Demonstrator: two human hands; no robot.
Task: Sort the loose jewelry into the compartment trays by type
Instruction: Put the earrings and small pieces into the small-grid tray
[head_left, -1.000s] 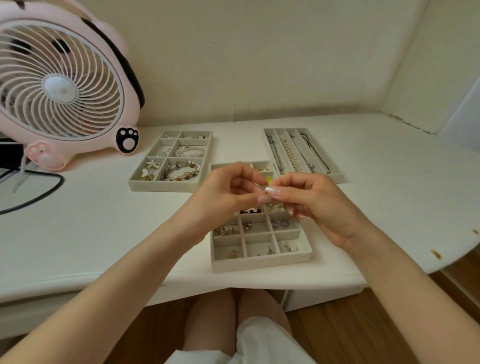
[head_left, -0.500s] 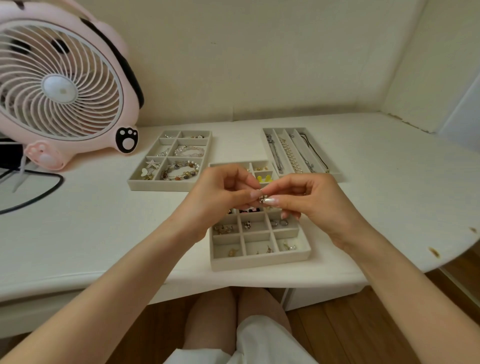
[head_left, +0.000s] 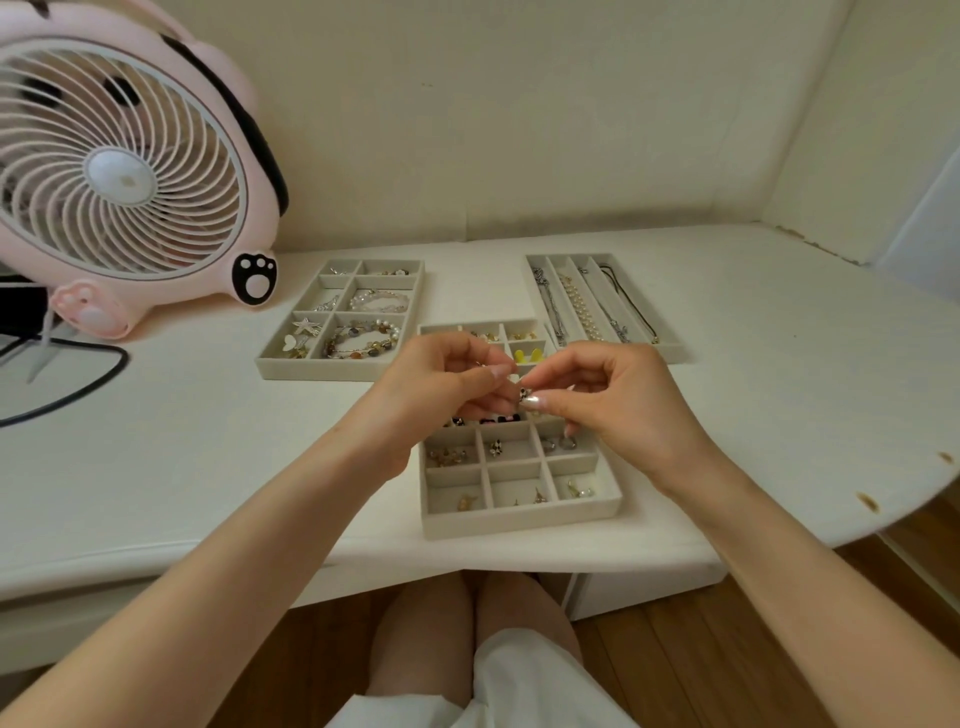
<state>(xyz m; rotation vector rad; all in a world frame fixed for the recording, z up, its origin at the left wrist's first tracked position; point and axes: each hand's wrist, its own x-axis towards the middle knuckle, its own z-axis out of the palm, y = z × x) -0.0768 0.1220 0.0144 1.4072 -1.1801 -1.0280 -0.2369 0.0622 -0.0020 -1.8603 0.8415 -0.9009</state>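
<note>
earring (head_left: 524, 393): small, black-and-white, mid-frame, held above grid tray (head_left: 519, 521) | right hand (head_left: 618, 402): thumb and forefinger pinch it, other fingers curled | left hand (head_left: 441, 387): curled fingertips pinch its left side | bracelet tray (head_left: 317, 368): up-left of hands | necklace tray (head_left: 673, 351): up-right | fan (head_left: 124, 176): upper left, on table (head_left: 182, 467)

Brings two bare forearms up from the lower corners of the frame, converging at the centre. Curls the left hand (head_left: 441, 384) just left of centre, back turned up, fingertips (head_left: 501, 371) drawn together and pointing right. Pinches a small piece (head_left: 524, 393) with the right hand (head_left: 618, 400), thumb and forefinger closed on it, other fingers folded loosely beneath. Meets the same piece from the other side with the left fingertips. Bends both wrists slightly inward. Rests bare knees at bottom centre.
</note>
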